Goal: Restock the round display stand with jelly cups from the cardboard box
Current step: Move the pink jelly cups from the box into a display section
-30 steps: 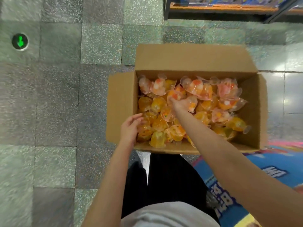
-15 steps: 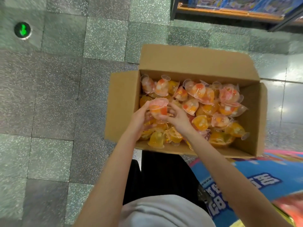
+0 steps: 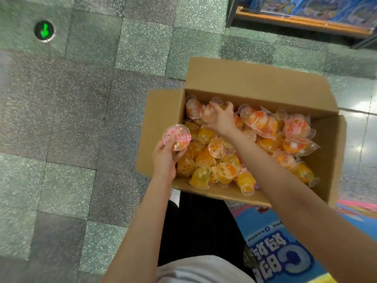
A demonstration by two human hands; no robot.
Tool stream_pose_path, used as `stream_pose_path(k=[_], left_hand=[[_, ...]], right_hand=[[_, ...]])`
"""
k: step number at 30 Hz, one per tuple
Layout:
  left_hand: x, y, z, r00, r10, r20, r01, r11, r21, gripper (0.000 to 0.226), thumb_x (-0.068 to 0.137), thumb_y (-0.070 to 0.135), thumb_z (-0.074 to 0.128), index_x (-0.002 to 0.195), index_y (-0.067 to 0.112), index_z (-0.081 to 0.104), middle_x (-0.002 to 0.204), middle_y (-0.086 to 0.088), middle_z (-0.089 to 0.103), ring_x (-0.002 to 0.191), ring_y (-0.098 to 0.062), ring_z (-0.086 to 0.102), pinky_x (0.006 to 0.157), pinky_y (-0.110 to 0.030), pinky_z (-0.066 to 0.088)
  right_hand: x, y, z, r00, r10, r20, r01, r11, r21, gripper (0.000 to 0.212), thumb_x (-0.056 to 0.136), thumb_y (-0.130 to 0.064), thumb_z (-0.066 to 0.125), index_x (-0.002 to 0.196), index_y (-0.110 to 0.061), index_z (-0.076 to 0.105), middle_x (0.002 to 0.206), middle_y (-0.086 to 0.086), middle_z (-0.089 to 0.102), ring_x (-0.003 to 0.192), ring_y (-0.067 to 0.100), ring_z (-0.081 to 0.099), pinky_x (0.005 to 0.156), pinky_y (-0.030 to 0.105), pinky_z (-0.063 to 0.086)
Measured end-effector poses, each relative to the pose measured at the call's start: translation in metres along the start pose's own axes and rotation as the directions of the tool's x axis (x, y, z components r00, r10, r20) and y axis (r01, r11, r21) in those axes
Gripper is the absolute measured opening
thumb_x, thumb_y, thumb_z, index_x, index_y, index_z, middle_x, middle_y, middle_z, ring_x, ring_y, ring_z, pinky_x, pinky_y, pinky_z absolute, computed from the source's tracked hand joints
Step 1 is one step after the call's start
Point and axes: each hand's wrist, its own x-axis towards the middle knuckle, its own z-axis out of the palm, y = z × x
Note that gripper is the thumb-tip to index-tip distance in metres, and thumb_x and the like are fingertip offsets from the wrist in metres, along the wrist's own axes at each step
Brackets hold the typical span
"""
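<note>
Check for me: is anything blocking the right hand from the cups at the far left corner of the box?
Nothing visible does. The right hand is already on a pink jelly cup atop the pile; the cardboard box has its flaps folded open. The left hand holds another cup off to the side, clear of the reach.

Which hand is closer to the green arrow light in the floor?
Left. The left hand, holding a jelly cup, is at the box's left edge, toward the green arrow light; the right hand reaches inside the box.
</note>
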Motion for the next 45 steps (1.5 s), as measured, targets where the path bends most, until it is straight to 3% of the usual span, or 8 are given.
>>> stream_pose_path(k=[10, 14, 17, 22, 29, 37, 42, 45], left_hand=[[0.010, -0.003, 0.004, 0.999, 0.047, -0.013, -0.047, 0.999, -0.003, 0.038, 0.089, 0.016, 0.066, 0.125, 0.005, 0.059, 0.124, -0.017, 0.062, 0.112, -0.030, 0.062, 0.067, -0.028, 0.058], [0.007, -0.006, 0.002, 0.998, 0.059, 0.001, -0.059, 0.997, 0.050, 0.042, 0.087, 0.018, 0.069, 0.126, 0.004, 0.058, 0.122, -0.016, 0.064, 0.110, -0.030, 0.064, 0.073, -0.033, 0.059], [0.004, -0.008, -0.001, 0.999, 0.041, 0.035, -0.045, 0.994, 0.101, 0.043, 0.086, 0.018, 0.071, 0.126, 0.006, 0.059, 0.120, -0.013, 0.065, 0.108, -0.027, 0.065, 0.079, -0.036, 0.059], [-0.011, -0.016, -0.004, 0.993, -0.001, 0.120, -0.021, 0.984, 0.178, 0.035, 0.085, 0.011, 0.070, 0.118, 0.011, 0.060, 0.119, -0.010, 0.064, 0.102, -0.023, 0.066, 0.068, -0.030, 0.058], [-0.051, -0.029, -0.028, 0.933, -0.011, 0.359, -0.080, 0.968, 0.239, 0.038, 0.085, 0.011, 0.071, 0.121, 0.008, 0.060, 0.116, -0.010, 0.067, 0.096, -0.020, 0.068, 0.065, -0.028, 0.058], [-0.120, -0.081, -0.068, 0.824, -0.140, 0.549, -0.150, 0.881, 0.449, 0.034, 0.085, 0.013, 0.071, 0.117, 0.011, 0.060, 0.111, -0.005, 0.066, 0.100, -0.020, 0.064, 0.085, -0.041, 0.056], [-0.175, -0.143, -0.100, 0.721, -0.329, 0.609, -0.182, 0.758, 0.626, 0.021, 0.087, 0.020, 0.070, 0.106, 0.019, 0.063, 0.108, -0.001, 0.067, 0.098, -0.017, 0.066, 0.080, -0.037, 0.057], [-0.204, -0.184, -0.126, 0.637, -0.440, 0.633, -0.254, 0.655, 0.711, 0.034, 0.087, 0.026, 0.069, 0.118, 0.014, 0.062, 0.118, -0.005, 0.066, 0.106, -0.023, 0.065, 0.069, -0.030, 0.059]], right_hand=[[-0.003, 0.014, 0.015, 0.970, -0.012, -0.243, 0.057, 0.983, 0.175, 0.066, 0.077, -0.014, 0.074, 0.138, -0.023, 0.049, 0.136, 0.009, 0.045, 0.126, 0.023, 0.044, 0.097, 0.018, 0.034], [-0.027, 0.021, -0.006, 0.964, 0.044, -0.264, 0.070, 0.912, 0.405, 0.064, 0.081, -0.035, 0.071, 0.139, -0.024, 0.047, 0.142, -0.003, 0.050, 0.128, 0.015, 0.047, 0.105, 0.031, 0.042], [-0.054, 0.029, -0.010, 0.977, 0.142, -0.157, -0.001, 0.743, 0.669, 0.055, 0.093, -0.022, 0.061, 0.144, -0.020, 0.042, 0.144, 0.002, 0.046, 0.127, 0.016, 0.049, 0.099, 0.033, 0.049], [-0.111, 0.038, 0.016, 0.984, 0.178, 0.017, -0.062, 0.251, 0.966, 0.047, 0.096, -0.028, 0.054, 0.139, -0.013, 0.043, 0.139, 0.014, 0.049, 0.124, 0.026, 0.053, 0.087, 0.033, 0.055], [-0.208, 0.034, 0.071, 0.941, 0.320, -0.112, 0.108, 0.032, 0.994, 0.072, 0.085, -0.041, 0.066, 0.141, -0.005, 0.038, 0.139, 0.018, 0.050, 0.123, 0.028, 0.055, 0.098, 0.040, 0.050], [-0.350, 0.039, 0.099, 0.781, 0.565, -0.267, 0.366, -0.068, 0.928, 0.025, 0.095, -0.034, 0.052, 0.112, -0.022, 0.066, 0.112, 0.006, 0.066, 0.102, 0.020, 0.063, 0.083, 0.038, 0.052], [-0.454, 0.064, 0.127, 0.667, 0.631, -0.396, 0.573, -0.095, 0.814, 0.022, 0.082, -0.033, 0.059, 0.093, -0.017, 0.068, 0.092, 0.006, 0.062, 0.080, 0.018, 0.060, 0.071, 0.031, 0.050], [-0.507, 0.088, 0.164, 0.499, 0.787, -0.362, 0.663, -0.077, 0.745, 0.033, 0.086, -0.028, 0.061, 0.111, -0.005, 0.062, 0.098, 0.010, 0.060, 0.081, 0.019, 0.058, 0.063, 0.025, 0.049]])
